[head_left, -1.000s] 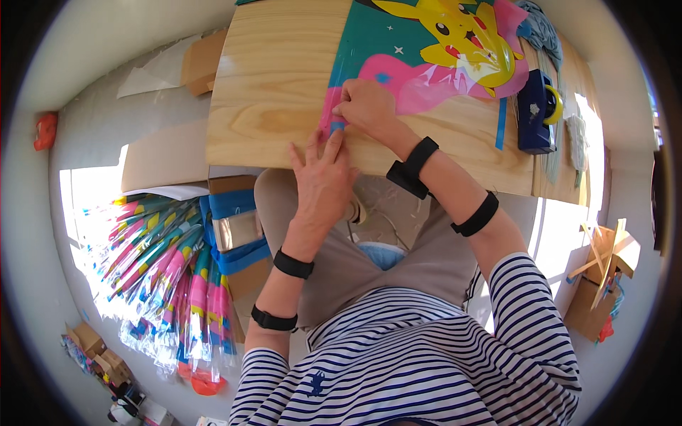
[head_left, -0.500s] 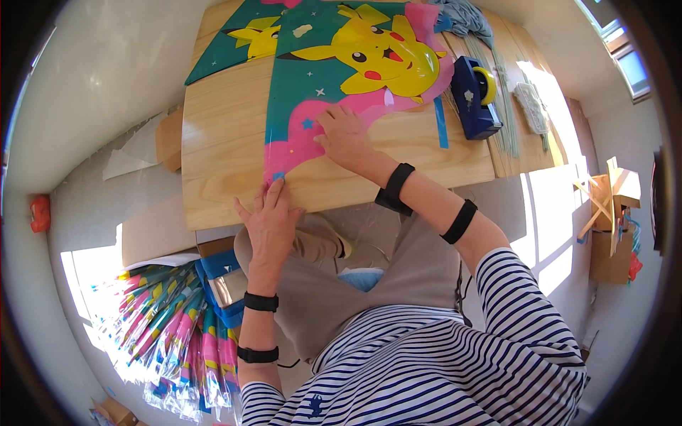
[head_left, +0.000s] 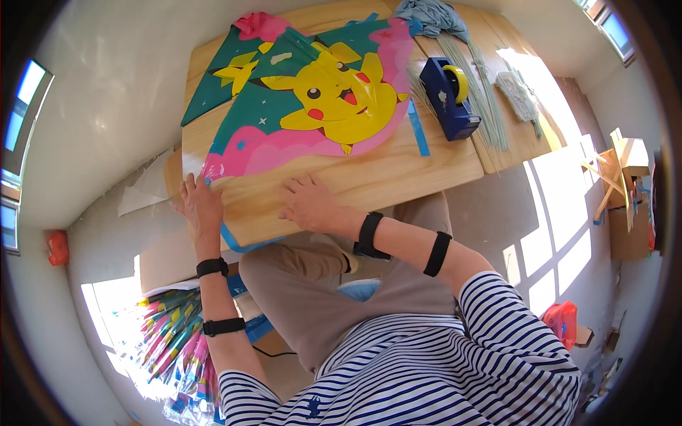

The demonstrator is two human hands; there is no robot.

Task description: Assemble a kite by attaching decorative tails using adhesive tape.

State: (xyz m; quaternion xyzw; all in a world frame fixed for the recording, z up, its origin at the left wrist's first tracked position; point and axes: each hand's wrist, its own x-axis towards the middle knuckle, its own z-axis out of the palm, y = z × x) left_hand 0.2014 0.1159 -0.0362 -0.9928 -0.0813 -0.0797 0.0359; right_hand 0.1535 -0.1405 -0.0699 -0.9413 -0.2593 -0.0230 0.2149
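Observation:
A thin green-and-pink printed sheet [head_left: 234, 135] with a yellow cartoon animal lies across the wooden table [head_left: 398, 167], somewhat rippled. My left hand [head_left: 202, 206] is at the sheet's near left corner, fingertips closed on that corner while the outer finger sticks out; the thumb is partly hidden. Resting palm down on the bare wood near the table's front edge, my right hand [head_left: 312, 202] has its fingers spread and holds nothing. It lies just in front of the sheet's pink border.
To the right stand a blue tape dispenser [head_left: 449, 99] with yellow tape, a blue tape strip [head_left: 419, 131], thin rods [head_left: 486, 99] and a clear packet [head_left: 517, 96]. Blue cloth [head_left: 433, 18] lies at the back. Bagged colourful bundles [head_left: 174, 341] lie low left.
The sheet's near corner has shifted left toward the table's edge, along with my left hand. My right hand has come off the sheet onto the wood. The view has turned somewhat.

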